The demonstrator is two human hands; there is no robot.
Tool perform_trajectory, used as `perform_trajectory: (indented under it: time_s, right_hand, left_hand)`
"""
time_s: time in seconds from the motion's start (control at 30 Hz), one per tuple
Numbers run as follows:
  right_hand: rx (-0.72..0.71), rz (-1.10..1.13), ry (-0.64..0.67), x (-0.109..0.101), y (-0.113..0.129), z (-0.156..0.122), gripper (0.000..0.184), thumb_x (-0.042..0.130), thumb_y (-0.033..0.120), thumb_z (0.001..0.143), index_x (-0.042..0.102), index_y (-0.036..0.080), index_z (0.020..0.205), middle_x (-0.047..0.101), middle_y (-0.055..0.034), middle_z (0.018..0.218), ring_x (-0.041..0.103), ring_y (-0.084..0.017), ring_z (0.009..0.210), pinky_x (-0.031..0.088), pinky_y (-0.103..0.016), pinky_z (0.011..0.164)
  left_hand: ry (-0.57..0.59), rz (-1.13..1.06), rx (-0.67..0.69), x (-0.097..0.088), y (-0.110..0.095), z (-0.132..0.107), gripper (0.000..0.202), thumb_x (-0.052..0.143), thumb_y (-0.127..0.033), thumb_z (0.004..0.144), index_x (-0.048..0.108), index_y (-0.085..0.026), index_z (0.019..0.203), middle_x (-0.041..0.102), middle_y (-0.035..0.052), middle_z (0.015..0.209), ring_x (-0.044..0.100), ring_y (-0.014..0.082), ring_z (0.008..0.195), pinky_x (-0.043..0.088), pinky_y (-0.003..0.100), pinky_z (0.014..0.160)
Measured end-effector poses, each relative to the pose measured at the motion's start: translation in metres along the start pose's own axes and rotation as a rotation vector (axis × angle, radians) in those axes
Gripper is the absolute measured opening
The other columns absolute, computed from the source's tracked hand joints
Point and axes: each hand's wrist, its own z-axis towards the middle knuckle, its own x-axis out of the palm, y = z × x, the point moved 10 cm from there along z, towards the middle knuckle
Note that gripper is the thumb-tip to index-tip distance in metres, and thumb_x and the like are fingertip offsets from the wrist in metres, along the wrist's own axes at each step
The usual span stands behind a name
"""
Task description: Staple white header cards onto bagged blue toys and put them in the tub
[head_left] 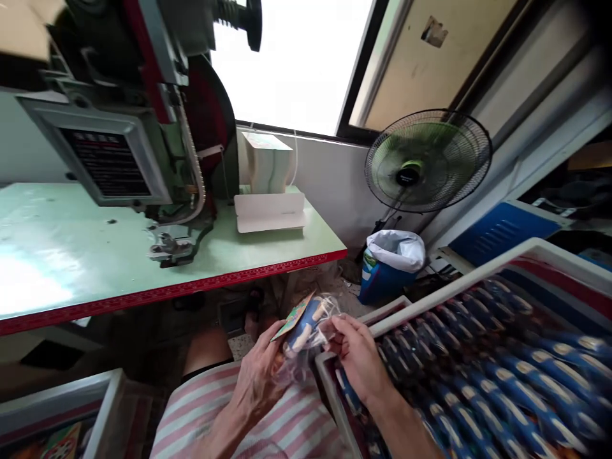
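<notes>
Indoors, hands (261, 366) before a green tabletop (95, 261), window (291, 70) and fan (430, 166) beyond.

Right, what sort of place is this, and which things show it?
Probably a small workshop or factory corner: a heavy machine stands on the green table, a crate at right holds rows of similar blue items, and the left hand and right hand hold a bagged item.

The left hand (258, 362) is curled in a grip, thumb uppermost; just to its right, the right hand (357, 354) pinches with bent fingers. Both bare forearms (402, 421) slant inward behind the hands.
</notes>
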Motion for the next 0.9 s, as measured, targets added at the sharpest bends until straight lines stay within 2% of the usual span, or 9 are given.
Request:
perform_trajectory:
  time_s: [0.07,0.13,0.27,0.33,0.43,0.53,0.67,0.8,0.9]
  right_hand:
    - [0.013,0.012,0.144,0.041,-0.005,0.002,0.026,0.078,0.045,0.081,0.075,0.019,0.086,0.076,-0.006,0.086,0.071,-0.019,0.074,0.053,-0.025,0.058]
    - [-0.033,-0.052,0.262,0.066,0.0,0.01,0.029,0.074,0.046,0.086,0.074,0.019,0.097,0.077,-0.008,0.095,0.073,-0.021,0.082,0.054,-0.026,0.062]
    - [-0.318,-0.328,0.116,0.049,0.021,0.046,0.038,0.079,0.049,0.082,0.071,0.02,0.105,0.077,-0.0087,0.101,0.072,-0.023,0.091,0.056,-0.031,0.075]
    - [-0.37,-0.463,0.084,0.04,0.012,0.062,0.041,0.078,0.05,0.081,0.071,0.02,0.107,0.077,-0.0093,0.102,0.071,-0.024,0.096,0.056,-0.034,0.08]
    - [-0.343,-0.608,0.185,0.047,-0.019,0.075,0.042,0.072,0.051,0.086,0.072,0.019,0.113,0.077,-0.0097,0.102,0.071,-0.026,0.097,0.056,-0.037,0.083]
    - [-0.361,-0.701,0.281,0.066,-0.037,0.073,0.037,0.067,0.051,0.089,0.077,0.021,0.109,0.078,-0.0084,0.102,0.07,-0.025,0.094,0.055,-0.035,0.08]
    - [-0.413,-0.741,0.372,0.097,-0.038,0.065,0.028,0.065,0.046,0.091,0.08,0.023,0.091,0.078,-0.0056,0.095,0.069,-0.024,0.092,0.052,-0.033,0.079]
    - [-0.479,-0.646,0.231,0.114,-0.029,0.05,0.032,0.057,0.044,0.096,0.073,0.022,0.079,0.075,-0.0039,0.082,0.069,-0.021,0.08,0.051,-0.03,0.075]
    - [-0.5,-0.592,0.152,0.128,-0.04,0.04,0.036,0.047,0.047,0.101,0.064,0.023,0.08,0.071,-0.0025,0.072,0.065,-0.02,0.067,0.05,-0.029,0.066]
  left_hand:
    - [-0.101,-0.084,-0.103,-0.022,0.016,0.003,0.04,0.056,-0.04,0.098,0.063,-0.026,0.135,0.066,0.0117,0.138,0.067,0.0262,0.12,0.054,0.035,0.101]
    - [-0.155,-0.179,-0.235,-0.043,0.037,0.0,0.033,0.051,-0.042,0.1,0.074,-0.023,0.114,0.075,0.0096,0.114,0.072,0.0251,0.101,0.057,0.032,0.09]
    - [-0.201,-0.401,-0.543,-0.067,0.086,-0.028,0.048,0.052,-0.057,0.096,0.076,-0.019,0.08,0.073,0.0042,0.077,0.068,0.0223,0.074,0.054,0.026,0.067]
    - [-0.206,-0.516,-0.638,-0.07,0.104,-0.047,0.05,0.055,-0.062,0.092,0.077,-0.018,0.084,0.075,0.0047,0.08,0.07,0.0243,0.079,0.055,0.027,0.069]
    - [-0.248,-0.622,-0.72,-0.077,0.121,-0.07,0.053,0.059,-0.065,0.089,0.08,-0.017,0.098,0.079,0.0076,0.092,0.072,0.0294,0.094,0.057,0.031,0.079]
    - [-0.295,-0.637,-0.785,-0.088,0.131,-0.085,0.059,0.061,-0.067,0.086,0.08,-0.015,0.104,0.081,0.0096,0.097,0.073,0.0316,0.098,0.059,0.033,0.08]
    - [-0.332,-0.615,-0.796,-0.101,0.134,-0.095,0.058,0.062,-0.067,0.086,0.081,-0.015,0.102,0.081,0.0096,0.094,0.074,0.03,0.093,0.06,0.033,0.081]
    - [-0.415,-0.591,-0.799,-0.121,0.135,-0.107,0.061,0.059,-0.069,0.086,0.08,-0.013,0.101,0.081,0.01,0.09,0.076,0.0287,0.083,0.062,0.035,0.077]
    - [-0.458,-0.556,-0.832,-0.136,0.135,-0.118,0.065,0.057,-0.072,0.086,0.078,-0.013,0.107,0.082,0.0103,0.089,0.076,0.0291,0.081,0.063,0.036,0.073]
